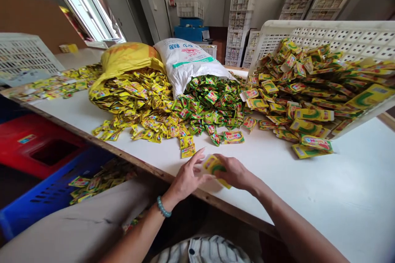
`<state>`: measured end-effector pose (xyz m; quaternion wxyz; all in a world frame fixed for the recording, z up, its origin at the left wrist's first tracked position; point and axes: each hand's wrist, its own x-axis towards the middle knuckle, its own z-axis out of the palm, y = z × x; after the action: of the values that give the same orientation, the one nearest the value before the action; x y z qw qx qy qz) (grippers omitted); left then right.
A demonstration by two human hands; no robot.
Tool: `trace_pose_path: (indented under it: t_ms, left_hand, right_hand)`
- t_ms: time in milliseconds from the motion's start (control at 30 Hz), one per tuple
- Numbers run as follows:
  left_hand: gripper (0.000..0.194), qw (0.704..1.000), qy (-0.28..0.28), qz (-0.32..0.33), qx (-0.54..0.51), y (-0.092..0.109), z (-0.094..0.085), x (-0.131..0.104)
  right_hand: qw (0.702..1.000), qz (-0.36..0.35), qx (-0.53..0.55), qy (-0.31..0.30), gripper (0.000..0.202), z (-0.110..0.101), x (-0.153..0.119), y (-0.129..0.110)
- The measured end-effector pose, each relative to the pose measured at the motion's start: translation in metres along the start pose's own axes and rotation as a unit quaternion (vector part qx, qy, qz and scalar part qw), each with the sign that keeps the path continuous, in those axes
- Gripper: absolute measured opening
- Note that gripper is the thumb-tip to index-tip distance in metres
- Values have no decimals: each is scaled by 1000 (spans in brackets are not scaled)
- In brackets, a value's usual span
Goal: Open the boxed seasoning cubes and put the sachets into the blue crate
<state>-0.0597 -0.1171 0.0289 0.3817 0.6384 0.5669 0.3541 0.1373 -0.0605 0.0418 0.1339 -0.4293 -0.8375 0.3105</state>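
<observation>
Carton (212,165), yellow-green, between my hands | right hand (237,172): fingers pinching it | left hand (185,178): fingers spread alongside, contact blurred; yellow sachets (188,151) beyond | I should grip lightly; it probably creases

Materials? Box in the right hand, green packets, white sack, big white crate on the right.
Held box: probably thin printed card; flat yellow faces, finish blurred.
Green packets: likely plastic film or foil, glossy; glints, crinkles.
White sack: perhaps woven plastic, low sheen; soft folds, print.
White crate: seems moulded plastic, smooth; rounded rim, regular holes.
</observation>
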Motion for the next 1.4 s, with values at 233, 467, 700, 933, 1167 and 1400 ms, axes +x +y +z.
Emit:
trace_pose_path:
  t_ms: [233,467,700,933,1167,1400]
  left_hand:
    - [48,974,192,-117,23,-33,-70,-6]
    - [63,967,219,-126,-25,-34,-94,-13]
    - [51,996,-8,-91,-2,-29,-99,45]
    - [70,887,102,-74,444,-4,-35,48]
    - [67,895,75,-88,432,-15,-37,26]
    - [38,982,26,-184,21,-15,-48,36]
  right_hand:
    - [993,-103,-4,52,31,14,97,-38]
    - [981,-159,-109,-17,23,51,135,-23]
    - [984,108,37,134,19,21,84,24]
    - [952,140,180,206,23,13,58,53]
    - [939,150,254,178,29,9,53,55]
    - [833,108,524,144,43,11,55,38]
